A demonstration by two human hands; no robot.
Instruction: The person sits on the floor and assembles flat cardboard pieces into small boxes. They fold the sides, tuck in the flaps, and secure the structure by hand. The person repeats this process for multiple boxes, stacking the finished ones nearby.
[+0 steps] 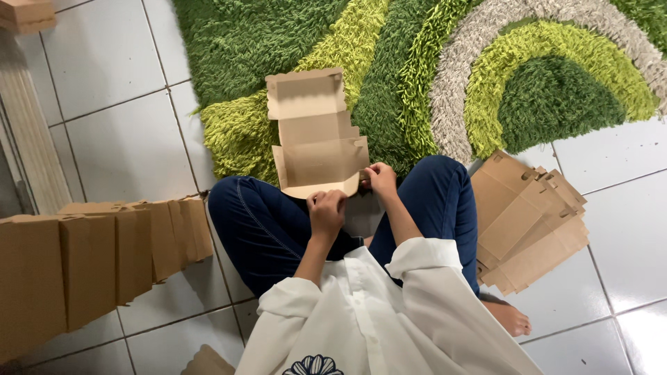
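Note:
A brown cardboard box blank, partly folded with its lid flap open, rests over my crossed legs and the edge of the green rug. My left hand grips the box's near edge at the bottom. At the box's near right corner, my right hand pinches a side flap. Both hands are closed on the cardboard. I sit cross-legged in blue jeans and a white shirt.
A stack of flat cardboard blanks lies on the tiles by my right knee. A row of folded brown boxes stands at the left. A shaggy green and grey rug lies ahead on the white tile floor.

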